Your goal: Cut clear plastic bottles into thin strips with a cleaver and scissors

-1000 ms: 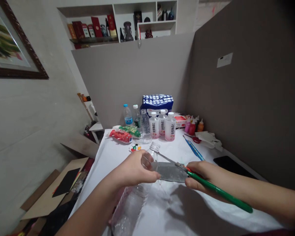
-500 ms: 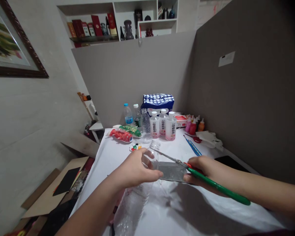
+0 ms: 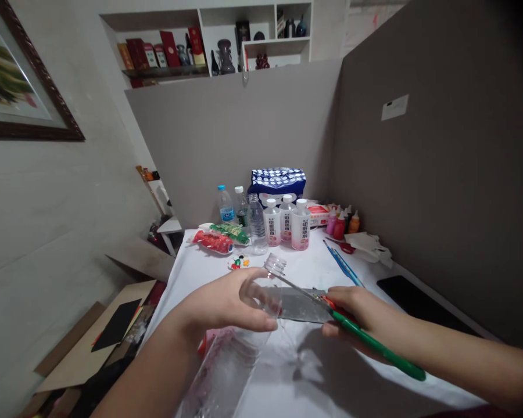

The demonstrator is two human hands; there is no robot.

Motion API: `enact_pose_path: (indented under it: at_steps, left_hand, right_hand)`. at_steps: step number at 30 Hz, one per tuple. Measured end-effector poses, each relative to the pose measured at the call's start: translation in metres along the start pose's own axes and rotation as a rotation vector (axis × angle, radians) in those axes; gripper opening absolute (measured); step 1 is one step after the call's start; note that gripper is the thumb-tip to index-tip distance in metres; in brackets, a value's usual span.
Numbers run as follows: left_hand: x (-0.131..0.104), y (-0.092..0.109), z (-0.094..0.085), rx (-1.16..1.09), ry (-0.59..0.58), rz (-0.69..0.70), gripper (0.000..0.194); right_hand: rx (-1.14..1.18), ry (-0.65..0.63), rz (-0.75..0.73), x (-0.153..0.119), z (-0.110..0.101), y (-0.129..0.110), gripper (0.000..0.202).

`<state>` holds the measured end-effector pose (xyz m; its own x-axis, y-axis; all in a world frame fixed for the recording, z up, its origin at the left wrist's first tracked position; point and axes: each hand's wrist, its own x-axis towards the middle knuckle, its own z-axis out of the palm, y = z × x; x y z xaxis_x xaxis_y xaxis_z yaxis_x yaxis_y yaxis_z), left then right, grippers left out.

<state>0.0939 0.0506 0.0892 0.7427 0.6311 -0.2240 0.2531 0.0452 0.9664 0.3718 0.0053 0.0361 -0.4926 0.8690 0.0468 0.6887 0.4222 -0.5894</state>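
Closest to me, below my left wrist, a clear plastic body (image 3: 224, 371) lies slantwise over the bench (image 3: 283, 386); I cannot tell whether it joins what I am holding. My left grip (image 3: 226, 302) is curled around a clear bottle top (image 3: 275, 265), thumb on the near side and fingers showing through the plastic, its threaded neck rising and tipping slightly away from me. My right grip (image 3: 357, 307) is closed on a green-handled tool (image 3: 377, 343), some orange-red showing by my fingers.

The relation that matters is here: the neck lies to the left of my right grip and a little farther off, and the tool's long axis slants up to it – the slim metal end overlapping the spot just under the threads, though contact is too fine to tell. My left is the nearer hand to the neck.

Behind the tool sits a flat grey piece (image 3: 303, 305). Farther off – blue pens (image 3: 344, 264) to the right, then white-capped bottles (image 3: 300, 226) before a blue bag (image 3: 278, 187).
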Motion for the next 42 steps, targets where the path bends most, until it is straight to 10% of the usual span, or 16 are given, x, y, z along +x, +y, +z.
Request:
enact_pose_path:
  at_steps: [25, 32, 42]
  left_hand:
    - [0.007, 0.002, 0.013, 0.23, 0.117, -0.047, 0.045]
    - [0.008, 0.006, 0.014, 0.287, 0.054, 0.023, 0.01]
    - [0.011, 0.002, 0.008, 0.057, 0.124, -0.038, 0.044]
  right_hand:
    - [-0.178, -0.115, 0.105, -0.003, -0.029, -0.008, 0.046]
    - [-0.274, -0.063, 0.166, 0.003, -0.022, -0.011, 0.046]
    - [-0.3, -0.011, 0.079, 0.012, -0.022, -0.01, 0.04]
